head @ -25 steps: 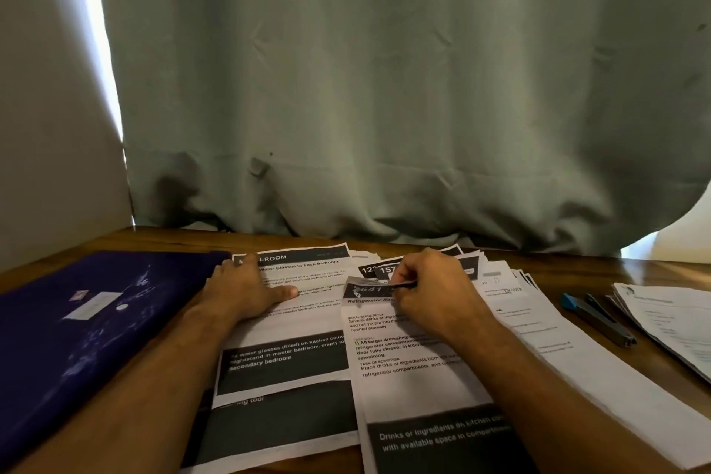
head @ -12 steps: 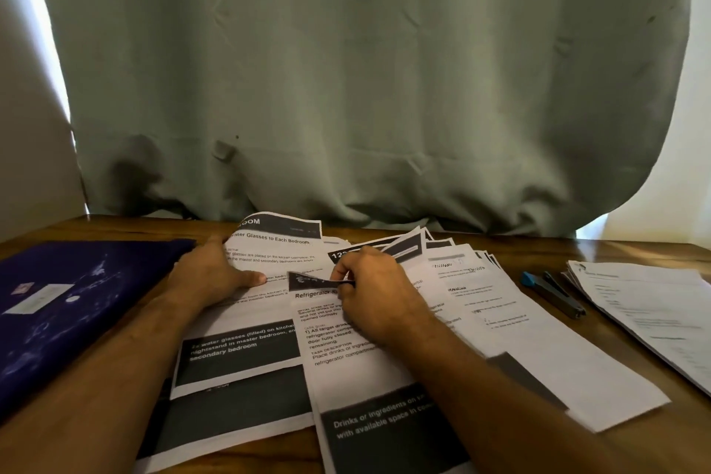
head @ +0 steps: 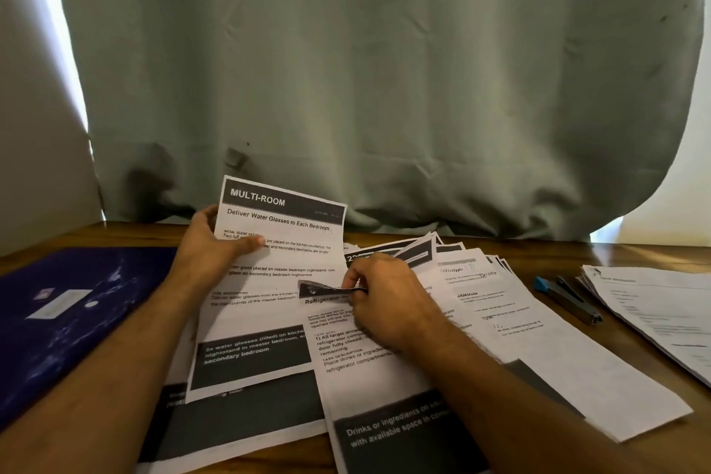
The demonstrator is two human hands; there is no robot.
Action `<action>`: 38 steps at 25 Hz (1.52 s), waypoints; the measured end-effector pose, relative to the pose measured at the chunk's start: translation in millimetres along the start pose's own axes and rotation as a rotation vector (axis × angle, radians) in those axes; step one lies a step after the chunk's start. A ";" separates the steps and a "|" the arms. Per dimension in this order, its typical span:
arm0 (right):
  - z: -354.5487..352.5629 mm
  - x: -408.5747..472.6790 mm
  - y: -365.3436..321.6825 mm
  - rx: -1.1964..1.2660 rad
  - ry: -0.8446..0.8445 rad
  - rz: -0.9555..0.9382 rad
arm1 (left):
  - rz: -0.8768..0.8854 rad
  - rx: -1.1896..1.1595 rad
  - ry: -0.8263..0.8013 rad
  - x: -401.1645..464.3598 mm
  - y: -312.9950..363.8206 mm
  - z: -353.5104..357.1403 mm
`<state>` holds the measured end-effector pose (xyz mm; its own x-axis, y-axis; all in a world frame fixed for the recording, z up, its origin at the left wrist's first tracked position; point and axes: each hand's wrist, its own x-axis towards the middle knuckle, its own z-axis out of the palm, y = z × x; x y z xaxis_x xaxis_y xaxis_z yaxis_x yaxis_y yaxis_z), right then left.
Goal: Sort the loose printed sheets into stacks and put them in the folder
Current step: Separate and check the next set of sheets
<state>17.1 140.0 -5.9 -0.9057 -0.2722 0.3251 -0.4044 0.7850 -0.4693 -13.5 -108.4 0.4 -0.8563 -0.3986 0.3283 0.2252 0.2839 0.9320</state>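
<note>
Nearest us, our right hand pinches the curled top corner of the refrigerator sheet, whose long axis runs from us toward twelve o'clock. At about eleven o'clock our left hand grips the upper left edge of the multi-room sheet, its top raised off the desk. The closed blue folder lies at nine o'clock, nearer our left hand, with open wood beyond. Fanned sheets crowd one o'clock; a separate stack sits at three.
</note>
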 end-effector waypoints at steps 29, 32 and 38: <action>32.2 1.8 -25.6 0.075 0.087 -0.030 | -0.120 0.731 -0.363 11.4 -27.8 -20.1; 31.4 -0.1 -26.3 0.060 0.091 -0.042 | -0.065 0.720 -0.295 11.1 -29.9 -14.7; 33.8 1.9 -26.0 0.087 0.092 -0.035 | -0.033 0.205 -0.132 14.8 -19.6 -0.7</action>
<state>21.6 100.3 -20.8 -0.8768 -0.2436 0.4145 -0.4488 0.7238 -0.5240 -30.3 -120.4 -12.9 -0.9179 -0.2974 0.2626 0.1083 0.4489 0.8870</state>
